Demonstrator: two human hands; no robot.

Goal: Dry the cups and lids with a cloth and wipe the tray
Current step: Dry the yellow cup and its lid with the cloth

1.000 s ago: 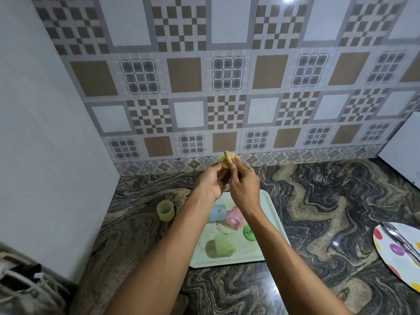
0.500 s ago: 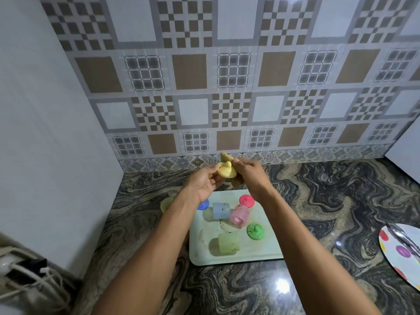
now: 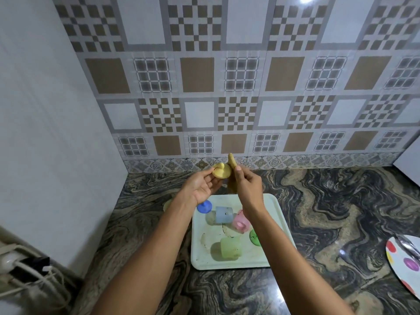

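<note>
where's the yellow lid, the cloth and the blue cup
yellow lid (image 3: pixel 222 173): head view, on its round disc
cloth (image 3: pixel 231 160): head view, on the tip sticking up
blue cup (image 3: pixel 223 215): head view, on its side wall

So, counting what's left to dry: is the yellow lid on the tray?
Off it. The left hand holds the yellow lid up beyond the tray; the right hand grips the cloth beside it.
</note>
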